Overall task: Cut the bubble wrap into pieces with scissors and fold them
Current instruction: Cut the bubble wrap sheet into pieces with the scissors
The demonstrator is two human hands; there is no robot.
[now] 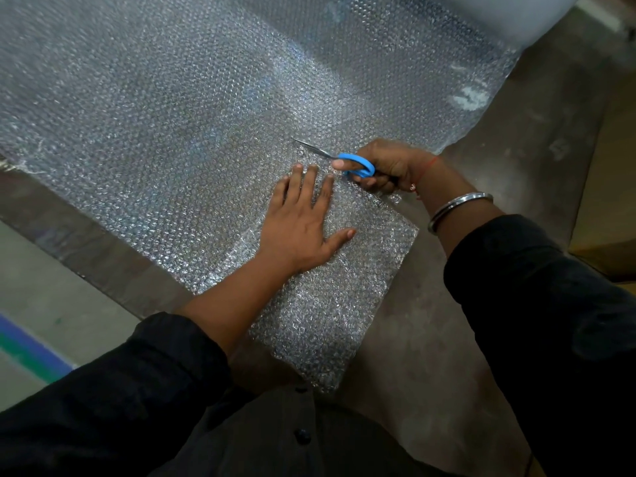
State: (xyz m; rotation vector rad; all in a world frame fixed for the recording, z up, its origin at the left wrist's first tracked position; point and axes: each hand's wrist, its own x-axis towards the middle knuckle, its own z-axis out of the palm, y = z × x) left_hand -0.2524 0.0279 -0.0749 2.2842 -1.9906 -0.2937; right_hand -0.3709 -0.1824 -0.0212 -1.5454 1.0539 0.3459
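Note:
A wide sheet of clear bubble wrap (165, 108) lies spread over the brown table (457, 321), running up to a roll (537, 15) at the top right. Its near end forms a thicker, layered strip (330, 304) reaching toward me. My left hand (303, 225) lies flat on that strip with fingers spread, pressing it down. Just right of its fingertips, my right hand (389, 166) grips blue-handled scissors (358, 165). Their metal blades point up and left across the wrap, nearly closed.
The table's left edge (86, 235) runs diagonally, with grey floor and a blue and green stripe (31, 349) beyond it. Bare table surface shows at the right of the wrap. A brown box-like object (612, 208) sits at the far right.

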